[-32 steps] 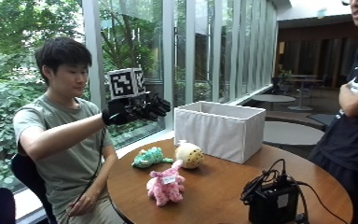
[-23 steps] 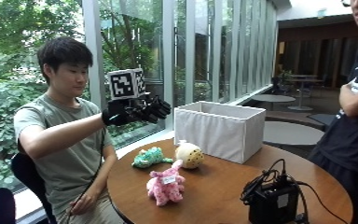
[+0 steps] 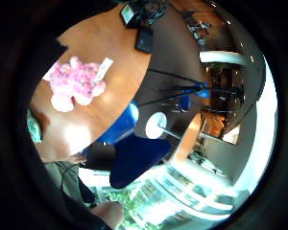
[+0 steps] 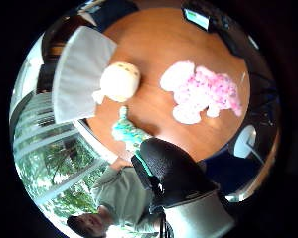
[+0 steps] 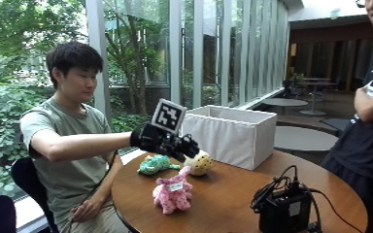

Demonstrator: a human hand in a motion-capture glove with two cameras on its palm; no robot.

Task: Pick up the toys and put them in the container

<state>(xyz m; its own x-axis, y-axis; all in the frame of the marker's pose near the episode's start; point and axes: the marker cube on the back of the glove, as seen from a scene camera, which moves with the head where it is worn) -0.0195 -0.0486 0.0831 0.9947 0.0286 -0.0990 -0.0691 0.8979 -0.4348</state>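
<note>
Above the table (image 5: 238,194), gloved hand (image 5: 164,141) (fingers loosely curled, empty), toys (image 5: 172,190) just below.

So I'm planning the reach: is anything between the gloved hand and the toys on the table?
Nothing visible. The black-gloved right hand hovers above the round wooden table, over the green plush toy, cream round plush toy and pink plush toy.

Inside of the white container (image 5: 228,133) hidden behind its near wall, yellow round toy (image 5: 198,163) partly covered by the gloved right hand (image 5: 164,141), green toy (image 3: 33,128) cut off at the little-finger view's dark rim, curl of the fingers unclear.
</note>
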